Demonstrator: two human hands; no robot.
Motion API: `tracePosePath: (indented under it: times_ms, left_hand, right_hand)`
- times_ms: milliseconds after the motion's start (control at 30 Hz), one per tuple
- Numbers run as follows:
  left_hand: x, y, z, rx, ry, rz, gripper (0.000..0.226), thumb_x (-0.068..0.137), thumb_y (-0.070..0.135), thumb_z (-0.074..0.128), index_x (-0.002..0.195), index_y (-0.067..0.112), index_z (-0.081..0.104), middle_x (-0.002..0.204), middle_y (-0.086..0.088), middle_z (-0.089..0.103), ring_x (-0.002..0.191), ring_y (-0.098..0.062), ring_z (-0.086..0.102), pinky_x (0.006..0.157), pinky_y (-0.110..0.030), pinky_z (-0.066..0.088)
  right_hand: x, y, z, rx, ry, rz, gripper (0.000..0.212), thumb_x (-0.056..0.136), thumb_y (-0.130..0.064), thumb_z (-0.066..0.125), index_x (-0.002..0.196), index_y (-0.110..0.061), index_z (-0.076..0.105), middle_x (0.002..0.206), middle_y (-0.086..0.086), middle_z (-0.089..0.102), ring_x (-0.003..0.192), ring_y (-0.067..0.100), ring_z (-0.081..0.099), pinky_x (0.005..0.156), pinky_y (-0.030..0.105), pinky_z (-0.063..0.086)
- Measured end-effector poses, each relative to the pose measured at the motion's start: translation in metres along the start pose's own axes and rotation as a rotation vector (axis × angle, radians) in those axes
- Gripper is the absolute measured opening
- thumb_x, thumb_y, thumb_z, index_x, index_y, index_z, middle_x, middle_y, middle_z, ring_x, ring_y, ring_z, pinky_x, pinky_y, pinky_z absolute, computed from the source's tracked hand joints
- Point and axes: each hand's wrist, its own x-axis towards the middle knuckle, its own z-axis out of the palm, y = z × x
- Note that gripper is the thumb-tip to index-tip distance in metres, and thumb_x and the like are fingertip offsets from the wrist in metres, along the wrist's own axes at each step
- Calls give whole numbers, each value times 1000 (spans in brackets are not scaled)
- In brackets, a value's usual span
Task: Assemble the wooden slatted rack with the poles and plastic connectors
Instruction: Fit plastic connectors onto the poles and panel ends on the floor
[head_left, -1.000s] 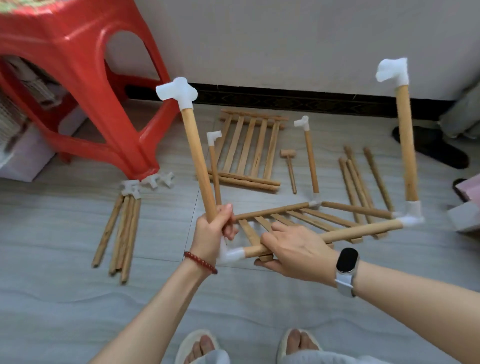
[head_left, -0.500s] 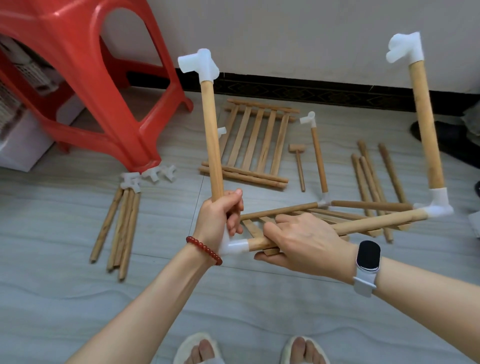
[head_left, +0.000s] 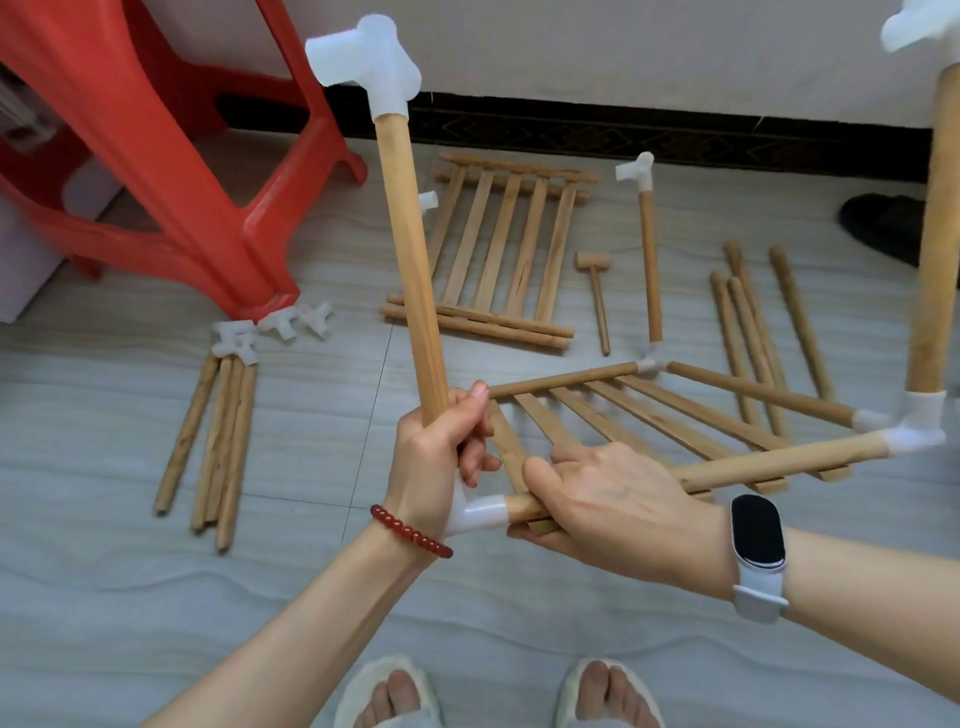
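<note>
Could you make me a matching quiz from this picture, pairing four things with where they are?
Things:
1. mallet
2. spare slat panel
3. loose connectors
4. left hand

Places:
A. by the foot of the red stool
B. gripping an upright pole
C. flat on the floor near the wall
D. on the floor between the spare panel and the loose poles

Pairs: 1-D, 2-C, 3-A, 4-B

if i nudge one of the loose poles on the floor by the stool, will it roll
Probably: the loose poles look round and smooth on smooth tile floor. They look thin and bare, so likely light. Those tipped with white connectors may roll less freely.
</note>
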Motion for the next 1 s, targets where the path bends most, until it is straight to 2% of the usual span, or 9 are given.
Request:
tracePosePath:
  times_ms: [100,233,400,533,633,800,867,933,1000]
  left_hand:
    - [13,6,-13,19,-4,53,22,73,25,61,54,17,55,39,5,37,37,-9,38,48,-22,46]
    - [17,-6,-45,91,78,93,32,77,14,68,47,20,60,43,6,44,47,-10,45,56,-24,43]
    - [-3,-46,-81,434,98,-2,43,83,39,64,44,22,55,52,7,50,56,-8,48,61,-24,37]
    - [-10,-83,-94,562,129,-23,26,94,18,52,74,14,68,85,3,66,92,-15,60,85,-25,43]
    - [-9,-110,-108,689,57,-40,19,95,16,50,98,11,68,106,4,60,107,-13,54,88,-8,36]
    - [-2,-155,-127,976,-212,-120,44,95,30,50,136,15,45,139,4,37,133,-13,31,107,-16,16]
    - [4,-175,-137,1123,-276,-242,52,93,37,52,140,18,39,142,5,33,133,-14,29,112,-24,17]
    - [7,-192,-161,1302,-336,-492,61,91,41,55,142,13,36,145,0,33,132,-20,32,111,-40,26]
    - [8,-197,-173,1394,-371,-626,67,88,44,59,141,10,38,144,-4,38,131,-23,38,107,-40,33]
  right_hand:
    - [12,-10,6,59,15,62,45,69,-47,77,68,-10,52,48,3,51,46,22,53,34,24,24]
    - [24,-30,31,290,-111,56,36,90,-40,55,96,-6,46,89,14,59,85,31,52,55,35,26]
    - [23,-41,79,508,-412,65,23,94,-21,50,109,-7,41,100,14,55,91,32,50,65,37,34]
    - [32,-54,121,435,-541,84,22,92,-13,52,108,-5,40,105,18,55,94,34,50,67,40,34]
    - [31,-57,150,382,-591,110,22,90,-6,49,110,-4,40,105,19,54,93,35,52,64,38,32]
    - [18,-50,185,293,-661,130,34,90,-2,42,123,-1,35,119,22,49,106,35,49,71,41,38]
    - [13,-48,194,284,-674,155,40,89,0,41,128,-2,32,121,21,49,108,34,47,78,42,40]
    - [10,-48,200,323,-687,186,41,87,1,41,127,-5,32,122,18,49,107,32,45,77,41,39]
    - [10,-47,202,378,-714,211,38,87,-1,43,124,-8,35,120,15,50,107,31,45,76,39,38]
